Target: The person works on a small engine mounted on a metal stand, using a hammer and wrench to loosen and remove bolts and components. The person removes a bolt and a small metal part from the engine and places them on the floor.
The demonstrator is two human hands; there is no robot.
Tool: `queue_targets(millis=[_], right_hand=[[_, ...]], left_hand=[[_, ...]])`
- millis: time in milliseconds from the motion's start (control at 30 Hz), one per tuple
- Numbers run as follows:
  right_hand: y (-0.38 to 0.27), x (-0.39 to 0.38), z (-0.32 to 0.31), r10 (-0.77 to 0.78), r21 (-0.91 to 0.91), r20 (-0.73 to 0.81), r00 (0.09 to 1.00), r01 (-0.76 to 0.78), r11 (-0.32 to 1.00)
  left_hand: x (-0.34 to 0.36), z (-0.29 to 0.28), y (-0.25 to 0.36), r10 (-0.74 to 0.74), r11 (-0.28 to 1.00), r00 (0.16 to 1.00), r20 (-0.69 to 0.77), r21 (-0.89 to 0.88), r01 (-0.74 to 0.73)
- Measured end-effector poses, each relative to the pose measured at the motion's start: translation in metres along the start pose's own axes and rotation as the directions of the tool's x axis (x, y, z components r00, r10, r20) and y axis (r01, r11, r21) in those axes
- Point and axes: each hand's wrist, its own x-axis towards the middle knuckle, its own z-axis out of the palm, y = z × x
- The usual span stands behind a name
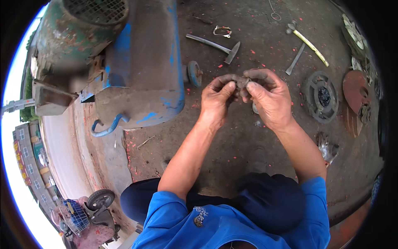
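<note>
Both my hands meet in front of me, above the dirty ground. Between the fingertips is a small, dark, greasy metal part, its exact kind too hidden to make out. My left hand pinches it from the left with thumb and forefinger. From the other side my right hand grips it, thumb on top and fingers curled behind. Just beyond the hands lies a hammer with a metal handle. A thin metal bracket-like ring rests farther off.
A blue tank with a small wheel and a rusty motor stands at left. Right of my hands lie a yellow-handled hammer, a chisel, a round grey plate and a reddish disc. A scooter stands at lower left.
</note>
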Motion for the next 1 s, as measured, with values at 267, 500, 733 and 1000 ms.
queue_targets(millis=[267, 500, 733, 1000], right_hand=[[-0.026, -0.037, -0.002, -0.284, -0.431, -0.064, 0.957, 0.23, 0.872], [-0.039, -0.041, 0.0, -0.546, -0.808, 0.299, 0.782, 0.512, 0.291], [-0.045, -0.045, -0.005, -0.518, -0.805, 0.473, 0.713, 0.588, 0.073], [-0.042, -0.054, -0.013, -0.456, -0.84, 0.333, 0.826, 0.479, 0.255]], left_hand=[[-0.032, 0.036, 0.038, 0.086, 0.988, 0.946, 0.311, -0.146, -0.042], [-0.04, 0.027, 0.036, 0.032, 0.982, 0.956, 0.291, -0.185, 0.024], [-0.045, 0.032, 0.036, -0.009, 0.987, 0.972, 0.235, -0.152, 0.046], [-0.053, 0.042, 0.039, -0.048, 0.981, 0.981, 0.188, 0.193, 0.011]])
